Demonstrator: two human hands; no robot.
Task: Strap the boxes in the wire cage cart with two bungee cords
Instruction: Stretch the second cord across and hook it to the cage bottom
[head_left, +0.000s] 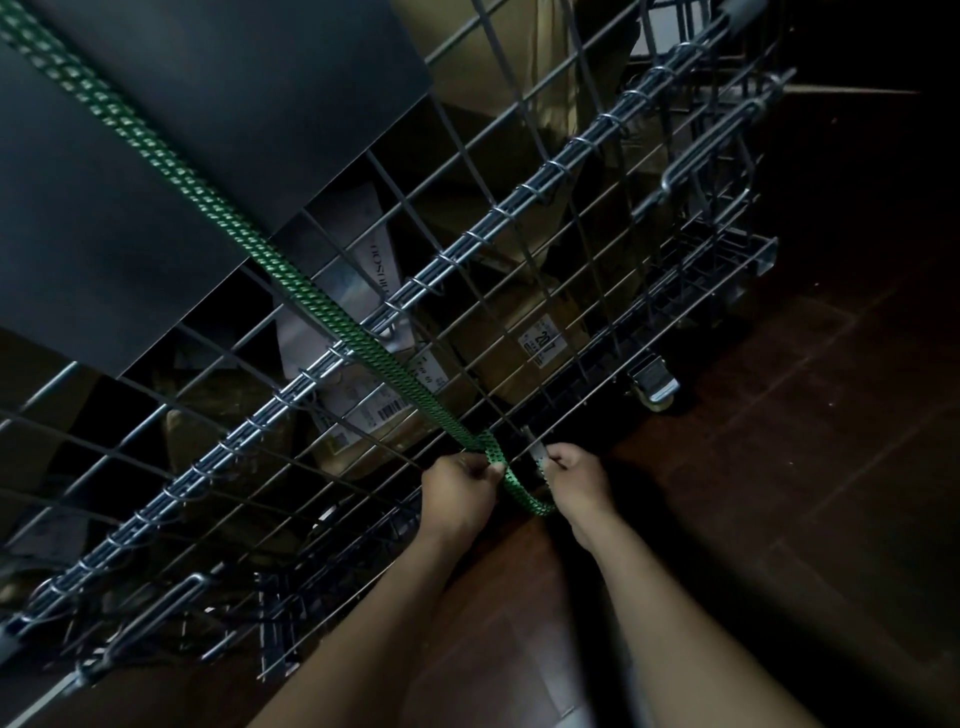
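Observation:
A green braided bungee cord (291, 275) runs from the top left, over a dark box (171, 171), down the outside of the wire cage cart (467, 244). Low on the cage side the cord bends into a loop between my hands. My left hand (460, 491) grips the cord at the loop's left side. My right hand (576, 480) pinches the cord's metal hook end (537, 452), which sits against a lower wire of the cage. Cardboard boxes (524, 332) with labels show through the mesh.
A caster wheel (657, 387) sits under the cart's base at the right. Dark wooden floor (805, 441) spreads to the right and below my arms. The cart's black base grid (363, 566) lies just behind my left forearm.

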